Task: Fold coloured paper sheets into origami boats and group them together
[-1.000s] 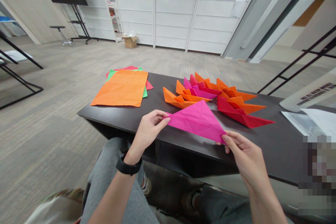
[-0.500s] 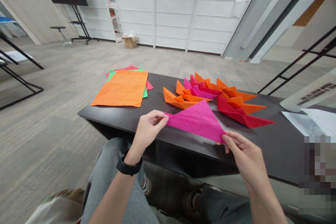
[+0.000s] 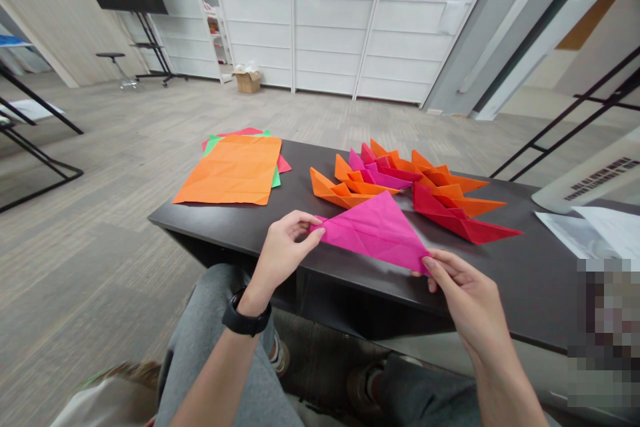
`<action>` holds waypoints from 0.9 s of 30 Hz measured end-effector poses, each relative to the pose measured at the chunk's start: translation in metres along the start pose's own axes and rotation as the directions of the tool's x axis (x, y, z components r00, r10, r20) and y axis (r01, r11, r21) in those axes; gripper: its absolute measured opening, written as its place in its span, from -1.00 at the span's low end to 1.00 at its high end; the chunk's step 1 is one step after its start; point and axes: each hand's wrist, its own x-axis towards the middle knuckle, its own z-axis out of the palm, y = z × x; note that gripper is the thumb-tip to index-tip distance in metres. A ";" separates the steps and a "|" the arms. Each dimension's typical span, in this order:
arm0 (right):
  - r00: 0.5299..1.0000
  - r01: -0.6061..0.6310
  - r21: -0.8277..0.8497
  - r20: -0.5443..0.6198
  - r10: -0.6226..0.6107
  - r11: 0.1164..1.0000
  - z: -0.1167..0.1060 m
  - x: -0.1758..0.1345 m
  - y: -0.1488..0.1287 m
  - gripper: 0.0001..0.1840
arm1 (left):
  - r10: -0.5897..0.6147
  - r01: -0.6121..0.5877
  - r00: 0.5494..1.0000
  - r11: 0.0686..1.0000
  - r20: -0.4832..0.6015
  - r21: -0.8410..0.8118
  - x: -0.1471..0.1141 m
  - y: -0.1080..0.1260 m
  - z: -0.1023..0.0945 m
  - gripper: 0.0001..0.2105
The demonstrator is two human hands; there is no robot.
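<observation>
Between my two hands is a magenta sheet of paper (image 3: 375,230) folded into a triangle, its peak pointing away from me. My left hand (image 3: 286,245), with a black band on the wrist, pinches the left corner between thumb and fingers. The right corner is gripped by my right hand (image 3: 463,287), thumb on top and fingers partly hidden beneath. Just beyond the triangle stand several folded paper boats: an orange boat (image 3: 340,193) closest to its peak, a red boat (image 3: 463,217) to the right, and orange and magenta ones behind.
A stack of paper sheets (image 3: 233,170), orange on top with green and red edges showing, lies on the left of the dark table (image 3: 200,220). Clear plastic and white sheets (image 3: 600,230) lie at the right, beside a white printed object (image 3: 595,173).
My left fingers have shifted slightly at the left corner of the magenta paper, and less of that tip shows. My right hand and the boats stay as they were.
</observation>
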 end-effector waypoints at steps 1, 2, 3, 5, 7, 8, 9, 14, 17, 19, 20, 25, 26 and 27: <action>1.000 0.002 0.001 -0.005 -0.002 1.000 0.000 0.000 0.001 -0.61 | 0.019 -0.020 1.000 1.000 0.006 0.012 0.000 -0.001 0.000 -0.87; 1.000 0.003 0.002 -0.010 -0.003 1.000 -0.001 0.000 0.001 -0.61 | 0.043 -0.044 0.999 0.999 0.008 0.023 0.000 -0.001 0.000 -0.89; 1.000 0.003 0.003 -0.014 -0.003 1.000 -0.001 0.000 0.001 -0.61 | 0.065 -0.065 0.998 0.997 0.007 0.030 0.000 -0.002 0.000 -0.92; 1.000 -0.002 0.003 -0.016 0.002 1.000 -0.001 0.000 0.002 -0.60 | 0.082 -0.082 0.997 0.996 0.007 0.035 0.001 -0.002 -0.001 -0.95; 1.000 -0.006 0.001 -0.013 0.006 1.000 -0.001 0.001 0.002 -0.59 | 0.057 -0.057 0.998 0.998 0.010 0.032 0.001 -0.002 -0.001 -0.94; 1.000 -0.008 0.002 -0.012 0.008 1.000 -0.001 0.001 0.002 -0.59 | 0.035 -0.036 0.999 0.999 0.014 0.031 0.001 -0.002 -0.001 -0.94; 1.000 -0.009 0.003 -0.010 0.009 1.000 -0.001 0.001 0.002 -0.58 | 0.018 -0.018 1.000 0.999 0.014 0.029 0.001 -0.002 -0.001 -0.93; 1.000 -0.009 -0.009 -0.001 0.009 1.000 0.000 0.000 0.002 -0.58 | 0.022 -0.023 0.999 1.000 -0.041 -0.016 0.001 -0.002 0.001 -0.92; 1.000 -0.011 -0.020 0.001 0.012 1.000 0.001 0.000 -0.001 -0.59 | 0.029 -0.033 0.997 0.998 -0.076 -0.049 0.001 -0.001 0.003 -0.85; 1.000 -0.017 -0.025 0.006 0.017 1.000 0.001 0.000 -0.003 -0.58 | 0.030 -0.036 0.996 0.998 -0.084 -0.061 0.001 -0.001 0.004 -0.83; 1.000 -0.018 -0.026 0.008 0.018 1.000 0.002 0.000 -0.004 -0.57 | 0.032 -0.038 0.996 0.997 -0.084 -0.065 0.001 -0.002 0.004 -0.83; 1.000 -0.012 -0.035 -0.009 0.012 0.999 0.003 0.000 -0.006 -0.59 | 0.042 -0.047 0.998 0.993 -0.049 -0.106 0.001 -0.003 0.003 -0.82; 1.000 -0.012 -0.036 -0.010 0.012 0.999 0.002 0.001 -0.006 -0.59 | 0.040 -0.044 0.998 0.992 -0.042 -0.115 0.002 -0.003 0.003 -0.82; 1.000 -0.013 -0.035 -0.009 0.013 0.999 0.002 0.001 -0.005 -0.59 | 0.037 -0.042 0.999 0.992 -0.038 -0.123 0.002 -0.003 0.002 -0.81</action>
